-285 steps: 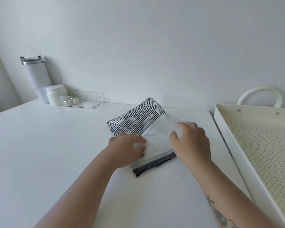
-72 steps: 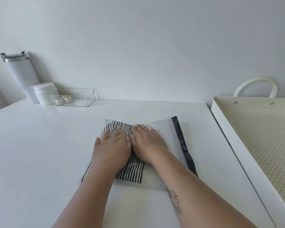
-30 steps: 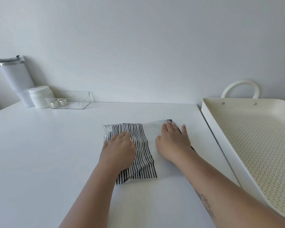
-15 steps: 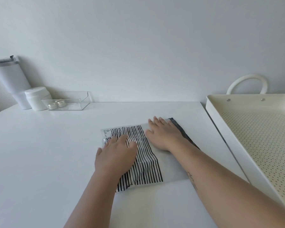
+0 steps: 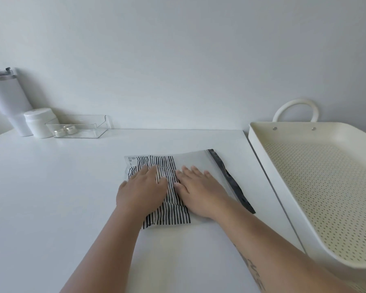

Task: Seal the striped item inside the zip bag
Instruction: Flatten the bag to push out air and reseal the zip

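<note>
A clear zip bag (image 5: pixel 193 160) lies flat on the white table (image 5: pixel 51 197), its dark zip strip (image 5: pixel 230 180) along the right edge. The black-and-white striped item (image 5: pixel 171 210) is inside, filling the bag's left half. My left hand (image 5: pixel 143 192) rests palm down on the striped part, fingers apart. My right hand (image 5: pixel 199 189) lies flat beside it on the bag's middle, fingers spread toward the far edge. Both hands press on the bag and grip nothing. I cannot tell whether the zip is closed.
A cream perforated tray (image 5: pixel 317 180) with a loop handle fills the right side, close to the bag. At the far left corner stand a white tumbler (image 5: pixel 7 100), a white jar (image 5: pixel 39 122) and a clear box (image 5: pixel 80 129) holding two small round objects.
My right hand has slid left from near the zip strip to the bag's middle, beside my left hand. My left hand has stayed on the striped part.
</note>
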Demonstrator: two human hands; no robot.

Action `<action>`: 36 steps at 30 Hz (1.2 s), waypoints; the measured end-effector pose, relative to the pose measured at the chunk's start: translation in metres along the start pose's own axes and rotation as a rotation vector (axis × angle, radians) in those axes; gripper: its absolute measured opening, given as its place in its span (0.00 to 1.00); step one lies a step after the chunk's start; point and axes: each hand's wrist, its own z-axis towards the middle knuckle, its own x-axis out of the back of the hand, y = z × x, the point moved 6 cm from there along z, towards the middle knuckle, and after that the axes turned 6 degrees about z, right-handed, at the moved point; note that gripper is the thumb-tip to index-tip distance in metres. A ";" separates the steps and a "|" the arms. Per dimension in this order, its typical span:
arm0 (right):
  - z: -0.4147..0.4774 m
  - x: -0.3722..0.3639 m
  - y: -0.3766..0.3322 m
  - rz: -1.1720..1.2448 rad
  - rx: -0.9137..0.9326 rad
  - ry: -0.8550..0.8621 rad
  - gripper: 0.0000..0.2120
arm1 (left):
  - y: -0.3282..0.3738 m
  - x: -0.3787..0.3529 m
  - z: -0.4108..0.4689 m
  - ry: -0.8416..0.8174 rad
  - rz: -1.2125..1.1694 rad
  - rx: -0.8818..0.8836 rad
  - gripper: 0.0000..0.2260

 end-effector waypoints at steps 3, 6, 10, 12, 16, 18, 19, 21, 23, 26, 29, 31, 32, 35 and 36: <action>-0.013 0.001 0.019 -0.078 -0.105 0.012 0.31 | -0.005 -0.001 0.003 -0.024 -0.005 0.029 0.28; -0.028 0.006 0.030 -0.083 -0.196 0.036 0.33 | -0.002 -0.001 0.003 -0.031 -0.025 -0.004 0.28; -0.047 0.012 0.036 -0.026 -0.254 0.050 0.35 | 0.006 0.013 -0.001 0.096 0.104 -0.056 0.24; -0.055 0.013 0.034 -0.008 -0.259 0.052 0.36 | 0.019 0.022 -0.009 0.207 0.151 -0.110 0.19; -0.070 0.021 0.036 0.075 -0.237 0.129 0.31 | 0.042 0.013 -0.036 0.230 0.133 -0.189 0.18; -0.077 0.027 0.044 0.110 -0.256 0.186 0.28 | 0.045 0.001 -0.045 0.179 0.171 -0.198 0.23; -0.079 0.028 0.046 0.098 -0.262 0.190 0.28 | 0.044 -0.002 -0.047 0.168 0.185 -0.198 0.24; -0.081 0.027 0.049 0.067 -0.263 0.176 0.28 | 0.041 -0.004 -0.047 0.184 0.185 -0.192 0.25; -0.081 0.028 0.051 0.038 -0.257 0.172 0.28 | 0.039 -0.004 -0.046 0.215 0.197 -0.194 0.24; -0.082 0.031 0.055 -0.003 -0.258 0.177 0.27 | 0.037 -0.007 -0.044 0.236 0.215 -0.199 0.24; -0.085 0.029 0.050 0.001 -0.263 0.169 0.29 | 0.034 -0.006 -0.035 0.226 0.232 -0.242 0.23; -0.087 0.027 0.045 0.033 -0.261 0.155 0.30 | 0.033 -0.003 -0.025 0.195 0.273 -0.282 0.22; -0.088 0.026 0.043 0.053 -0.256 0.146 0.30 | 0.032 -0.001 -0.021 0.182 0.302 -0.291 0.22; -0.095 0.027 0.036 0.064 -0.216 0.141 0.28 | 0.034 0.006 -0.018 0.187 0.307 -0.278 0.21; -0.098 0.028 0.034 0.065 -0.200 0.159 0.27 | 0.034 0.007 -0.022 0.196 0.249 -0.261 0.21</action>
